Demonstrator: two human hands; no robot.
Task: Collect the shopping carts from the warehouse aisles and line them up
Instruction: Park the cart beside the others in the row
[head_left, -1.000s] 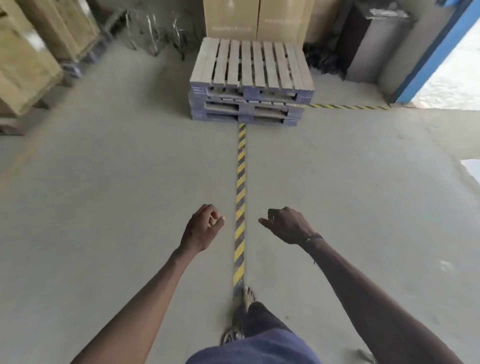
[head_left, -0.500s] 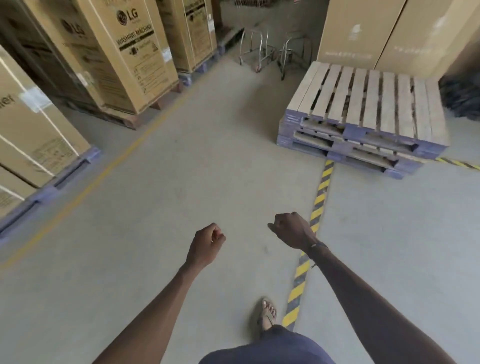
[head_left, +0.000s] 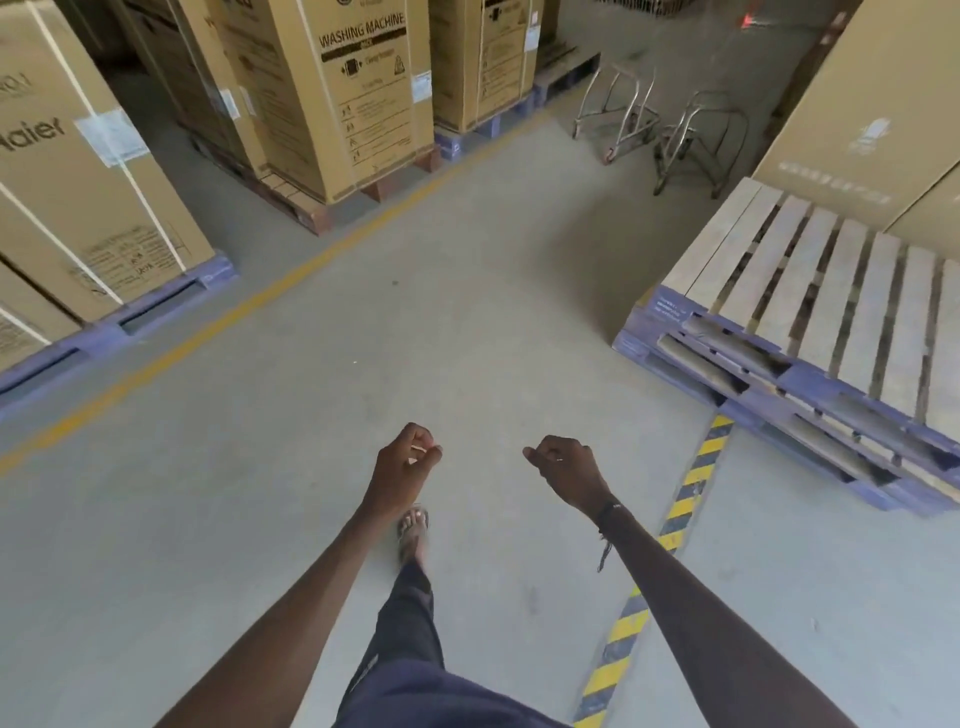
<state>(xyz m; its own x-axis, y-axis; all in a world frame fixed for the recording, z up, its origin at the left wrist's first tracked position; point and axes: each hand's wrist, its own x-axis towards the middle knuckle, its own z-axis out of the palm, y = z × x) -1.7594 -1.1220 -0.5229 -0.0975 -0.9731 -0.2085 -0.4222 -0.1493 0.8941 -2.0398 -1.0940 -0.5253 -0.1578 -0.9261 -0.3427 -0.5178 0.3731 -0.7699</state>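
Two bare metal carts stand far ahead at the top right of the head view, one cart (head_left: 618, 111) to the left and a darker cart (head_left: 698, 143) beside it, close to the pallet stack. My left hand (head_left: 402, 465) and my right hand (head_left: 566, 467) are held out in front of me over the concrete floor, both loosely curled with nothing in them. The carts are several steps beyond my hands. My sandalled foot (head_left: 413, 530) shows below the left hand.
A stack of blue-edged wooden pallets (head_left: 810, 322) lies on the right, with tall cardboard boxes (head_left: 862, 114) behind it. Boxed washing machines (head_left: 358, 93) on pallets line the left side. A yellow floor line (head_left: 218, 322) and black-yellow hazard tape (head_left: 685, 493) mark the aisle.
My view has swung left and moved forward, so the pallets slid to the right and the carts came closer. Both hands stay curled and held out in front.
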